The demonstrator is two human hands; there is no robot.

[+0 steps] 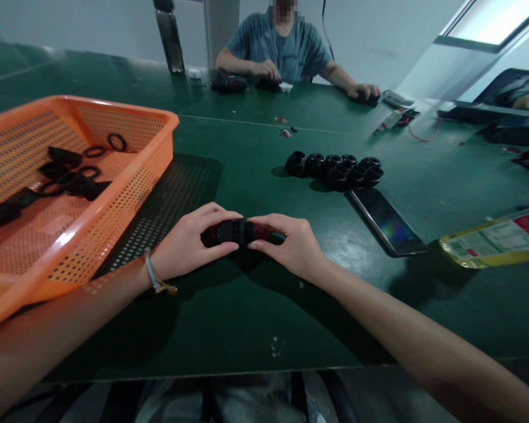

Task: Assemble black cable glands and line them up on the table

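Observation:
Between my two hands, just above the green table [255, 305], is a black ribbed cylindrical part [230, 231]. My left hand [193, 239] grips its left portion with thumb and fingers. On the right end of it, a shorter black ring-like piece [249, 231] is pinched by my right hand [291, 239]. The two pieces touch or sit joined; which of these I cannot tell. My fingers cover much of both. Beyond my right hand stands a cluster of several glossy black rounded fittings [335, 170] with open tops.
An orange perforated basket [127, 202] with black rings and parts stands at left. To the right lie a smartphone [385, 222] and a bottle of yellow liquid [498, 241]. Across the table sits a co-worker [277, 50], near a power drill [229, 82] and a tall dark bottle [170, 38].

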